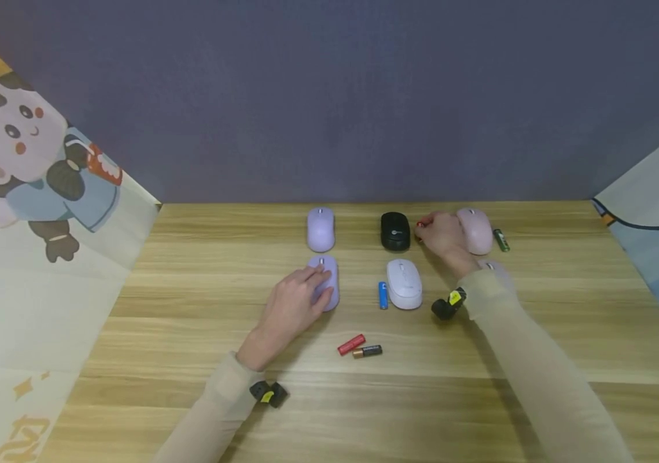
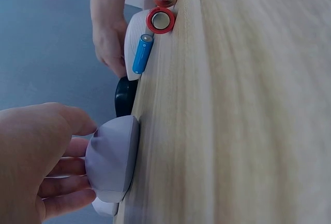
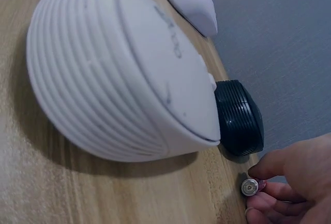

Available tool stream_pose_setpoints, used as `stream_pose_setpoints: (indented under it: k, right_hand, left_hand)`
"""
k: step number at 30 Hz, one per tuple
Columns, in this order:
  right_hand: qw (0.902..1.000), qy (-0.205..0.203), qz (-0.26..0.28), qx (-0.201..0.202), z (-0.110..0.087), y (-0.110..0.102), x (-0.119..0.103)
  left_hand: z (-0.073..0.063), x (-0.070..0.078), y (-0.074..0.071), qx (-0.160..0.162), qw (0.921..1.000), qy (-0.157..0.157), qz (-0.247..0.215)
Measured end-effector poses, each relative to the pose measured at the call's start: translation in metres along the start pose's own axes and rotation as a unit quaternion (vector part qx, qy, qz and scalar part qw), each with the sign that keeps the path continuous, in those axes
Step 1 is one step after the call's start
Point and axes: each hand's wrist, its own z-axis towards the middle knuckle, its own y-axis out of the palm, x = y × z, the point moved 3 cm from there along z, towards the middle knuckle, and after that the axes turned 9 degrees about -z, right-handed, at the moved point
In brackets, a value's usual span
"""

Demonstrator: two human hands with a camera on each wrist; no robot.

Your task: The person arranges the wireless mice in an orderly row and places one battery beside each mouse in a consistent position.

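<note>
My left hand [image 1: 293,303] rests over a lavender computer mouse [image 1: 332,283], its fingers relaxed across the top and the thumb along the side. The left wrist view shows those fingertips right at the shell of the mouse [image 2: 111,157]. Between thumb and fingers, my right hand [image 1: 443,233] pinches a small red battery [image 1: 419,225], beside a black mouse [image 1: 395,231]. One metal end of that battery [image 3: 250,187] faces the camera in the right wrist view. A pink mouse [image 1: 476,230] sits just right of this hand, partly covered by it.
Another lavender mouse [image 1: 321,229] stands at the back. A blue battery [image 1: 383,295] lies beside a white mouse [image 1: 404,283]. Nearer are a red battery [image 1: 352,344] and a Duracell battery [image 1: 367,352]. A green battery [image 1: 501,240] lies far right; the right sleeve partly hides another mouse [image 1: 499,272].
</note>
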Motion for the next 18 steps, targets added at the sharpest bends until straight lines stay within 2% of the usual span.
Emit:
stream_pose_setpoints:
  k: [18]
  right_hand:
    - [0.9999, -0.006, -0.009, 0.012, -0.0014, 0.0011, 0.0002]
  left_hand:
    - [-0.0005, -0.0005, 0.0014, 0.002, 1.0, -0.005, 0.0]
